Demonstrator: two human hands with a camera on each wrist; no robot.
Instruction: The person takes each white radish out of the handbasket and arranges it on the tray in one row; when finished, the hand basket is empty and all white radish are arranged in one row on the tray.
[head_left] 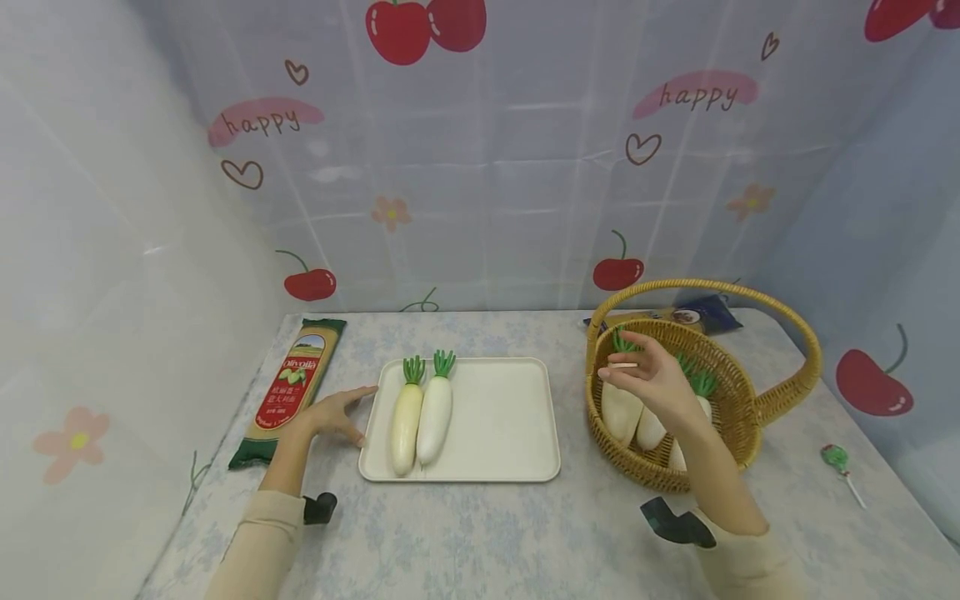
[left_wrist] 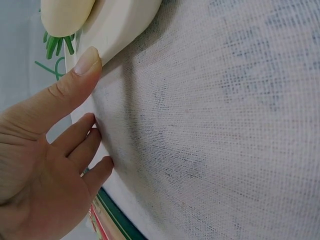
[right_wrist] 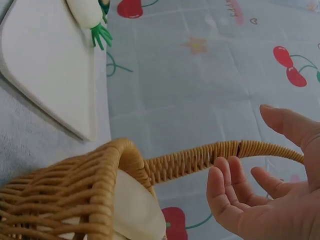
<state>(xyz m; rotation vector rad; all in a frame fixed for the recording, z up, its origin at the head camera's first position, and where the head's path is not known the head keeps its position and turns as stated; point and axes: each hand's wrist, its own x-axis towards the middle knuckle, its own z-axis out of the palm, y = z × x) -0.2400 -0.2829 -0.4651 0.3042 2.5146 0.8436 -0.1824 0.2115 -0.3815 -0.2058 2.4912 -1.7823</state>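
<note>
Two white radishes with green tops, a yellower one (head_left: pixel 406 425) and a whiter one (head_left: pixel 435 421), lie side by side on the left part of a cream tray (head_left: pixel 502 421). My left hand (head_left: pixel 327 417) is at the tray's left edge, thumb and fingers spread; in the left wrist view the thumb tip meets the tray's corner (left_wrist: pixel 137 25). Over the wicker basket (head_left: pixel 750 450) hovers my right hand (head_left: pixel 656 383), holding nothing, its fingers loosely bent. Several white radishes (head_left: pixel 619 417) lie inside the basket, partly hidden by that hand and forearm.
A red and green pasta packet (head_left: pixel 292 383) lies left of the tray. Behind the basket is a dark blue packet (head_left: pixel 708 315), partly covered. The basket's tall handle (head_left: pixel 806 367) arches over it. A green lollipop (head_left: pixel 835 457) lies at the right.
</note>
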